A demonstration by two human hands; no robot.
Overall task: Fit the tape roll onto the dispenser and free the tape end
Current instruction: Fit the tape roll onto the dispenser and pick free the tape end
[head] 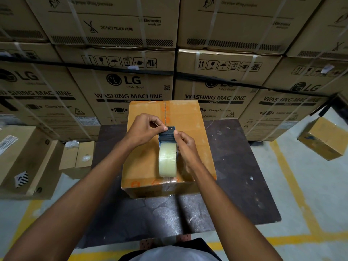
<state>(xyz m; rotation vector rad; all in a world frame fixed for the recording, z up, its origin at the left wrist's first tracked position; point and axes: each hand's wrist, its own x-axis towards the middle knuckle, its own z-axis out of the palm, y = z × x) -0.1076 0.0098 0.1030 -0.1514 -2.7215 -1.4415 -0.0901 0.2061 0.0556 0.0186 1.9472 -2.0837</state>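
Observation:
A clear tape roll sits in a dark blue dispenser, standing on edge above a sealed cardboard box. My right hand grips the dispenser's right side beside the roll. At the dispenser's far end, the fingertips of my left hand pinch at the front plate, where the tape end appears to be; the tape end itself is too thin to make out.
The box rests on a dark, scuffed table. Stacked washing machine cartons form a wall close behind it. Smaller boxes stand at the left, another box at the right. Yellow floor lines run around the table.

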